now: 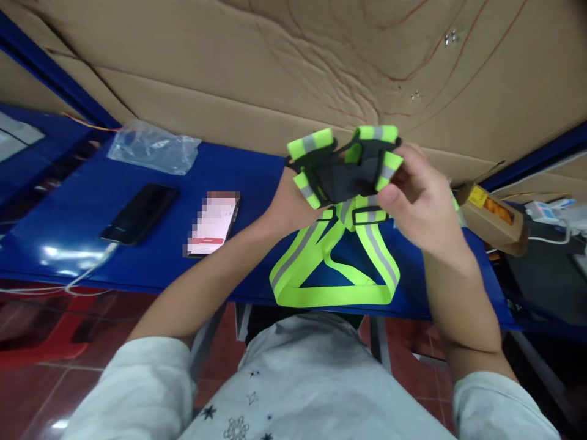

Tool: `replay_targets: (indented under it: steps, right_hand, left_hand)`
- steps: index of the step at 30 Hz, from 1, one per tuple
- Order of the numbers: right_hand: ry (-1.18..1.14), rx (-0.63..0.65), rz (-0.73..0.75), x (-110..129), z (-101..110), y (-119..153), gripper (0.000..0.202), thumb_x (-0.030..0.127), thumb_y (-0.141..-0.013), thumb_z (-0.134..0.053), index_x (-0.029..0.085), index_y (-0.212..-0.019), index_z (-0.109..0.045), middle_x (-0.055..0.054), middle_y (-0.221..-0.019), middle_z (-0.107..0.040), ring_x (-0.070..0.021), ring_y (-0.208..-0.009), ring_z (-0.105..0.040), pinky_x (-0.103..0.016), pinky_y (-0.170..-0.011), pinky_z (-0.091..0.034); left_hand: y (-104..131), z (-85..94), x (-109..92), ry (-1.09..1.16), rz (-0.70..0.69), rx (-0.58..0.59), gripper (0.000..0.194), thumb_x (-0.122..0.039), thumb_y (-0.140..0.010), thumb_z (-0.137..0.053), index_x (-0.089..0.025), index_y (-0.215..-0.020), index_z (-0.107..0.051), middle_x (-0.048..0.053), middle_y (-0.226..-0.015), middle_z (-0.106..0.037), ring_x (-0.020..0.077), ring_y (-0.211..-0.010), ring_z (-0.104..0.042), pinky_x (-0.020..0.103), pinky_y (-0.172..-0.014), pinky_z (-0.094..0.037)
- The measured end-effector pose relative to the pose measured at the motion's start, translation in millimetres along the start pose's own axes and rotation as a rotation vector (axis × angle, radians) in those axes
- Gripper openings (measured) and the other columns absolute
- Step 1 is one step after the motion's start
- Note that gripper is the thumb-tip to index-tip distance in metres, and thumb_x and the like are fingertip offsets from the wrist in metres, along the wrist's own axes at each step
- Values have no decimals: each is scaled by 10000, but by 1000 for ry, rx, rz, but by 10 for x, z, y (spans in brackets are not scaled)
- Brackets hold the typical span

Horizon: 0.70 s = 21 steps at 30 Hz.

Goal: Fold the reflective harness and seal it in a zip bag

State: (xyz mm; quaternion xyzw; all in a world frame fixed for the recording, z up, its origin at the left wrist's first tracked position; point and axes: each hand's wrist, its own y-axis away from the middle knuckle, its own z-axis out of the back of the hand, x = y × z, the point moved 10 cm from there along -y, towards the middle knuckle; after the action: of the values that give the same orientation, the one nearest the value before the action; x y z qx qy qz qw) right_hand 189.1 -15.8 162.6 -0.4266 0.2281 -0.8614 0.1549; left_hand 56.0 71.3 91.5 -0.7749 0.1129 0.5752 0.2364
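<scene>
Between my two hands is a reflective harness (337, 296), made of neon-yellow straps with grey stripes. Its black centre panel (346, 180) is raised above the table, with short yellow strap loops at its corners. My left hand (293, 198) grips the panel's left side; the fingers are partly hidden behind it. On the right edge, my right hand (419, 205) is closed with thumb and fingers around the panel and a strap loop. Below the panel, the long straps with black slide buckles hang down and spread over the blue table (250, 263) near its front edge.
Left of the harness lie a phone with a lit screen (215, 223), a dark phone (140, 214) with a white cable, and a clear plastic bag (153, 146). An open cardboard box (493, 217) sits on the right. Brown cardboard (220, 67) with red wires stands behind.
</scene>
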Motion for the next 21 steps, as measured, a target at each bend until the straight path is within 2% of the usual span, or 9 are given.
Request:
replay_targets:
  steps: [2, 4, 6, 8, 11, 13, 17, 21]
  right_hand:
    - [-85, 23, 20, 112, -5, -149, 440, 647, -927, -730, 294, -1186, -780, -43, -1226, -738, -283, -1150, -712, -494, -1044, -602]
    - [-202, -2, 23, 166, 19, -268, 295, 515, -932, -787, 282, -1112, -808, -15, -1153, -775, -250, -1102, -739, -448, -1008, -623]
    - [-312, -53, 52, 201, 53, -340, 198, 415, -926, -818, 259, -1047, -823, 9, -1069, -798, -205, -1021, -757, -379, -946, -638]
    - [-354, -69, 81, 206, 57, -368, 137, 359, -920, -826, 258, -1014, -827, 33, -1025, -808, -176, -982, -764, -339, -922, -643]
    - [-319, -27, 75, 143, 42, -359, 133, 345, -918, -816, 291, -1039, -822, 59, -1056, -813, -181, -998, -779, -357, -941, -664]
    - [-279, 8, 82, 105, 65, -334, 180, 359, -910, -819, 304, -1081, -820, 56, -1094, -813, -196, -1032, -783, -378, -972, -668]
    - [-186, 99, 168, 121, 112, -273, 277, 358, -889, -847, 309, -1161, -823, 35, -1148, -809, -201, -1076, -776, -354, -1003, -656]
    - [-132, 203, 81, -65, 19, -280, 314, 406, -878, -853, 316, -1178, -828, 15, -1185, -804, -239, -1105, -773, -392, -1020, -653]
  left_hand:
    - [-44, -152, -168, 2, -44, 76, 613, -207, -499, -1037, -218, -1062, -795, 81, -1284, -759, 374, -1451, -552, 455, -1264, -436]
    - [-44, -264, -212, 112, -37, 88, 550, -188, -553, -1008, -204, -1054, -781, 55, -1221, -774, 350, -1395, -606, 454, -1224, -477]
    - [-8, -397, -106, 279, 63, 106, 444, -215, -629, -974, -195, -1024, -772, 28, -1122, -790, 331, -1309, -671, 471, -1164, -530]
    - [78, -611, 73, 431, 228, 200, 381, -258, -677, -957, -193, -1005, -775, 22, -1041, -802, 323, -1181, -738, 486, -1079, -585]
    - [212, -823, 253, 571, 383, 308, 399, -273, -683, -975, -195, -1025, -786, 30, -988, -814, 279, -969, -791, 447, -945, -635]
    - [236, -841, 308, 619, 398, 308, 373, -253, -696, -981, -190, -1008, -787, 30, -958, -816, 238, -884, -792, 400, -886, -640]
    - [259, -865, 438, 653, 454, 342, 339, -203, -725, -961, -161, -1014, -790, 49, -950, -817, 229, -866, -792, 394, -902, -632]
    - [307, -821, 583, 723, 518, 387, 255, -253, -756, -910, -138, -954, -795, 71, -880, -809, 235, -806, -784, 366, -846, -635]
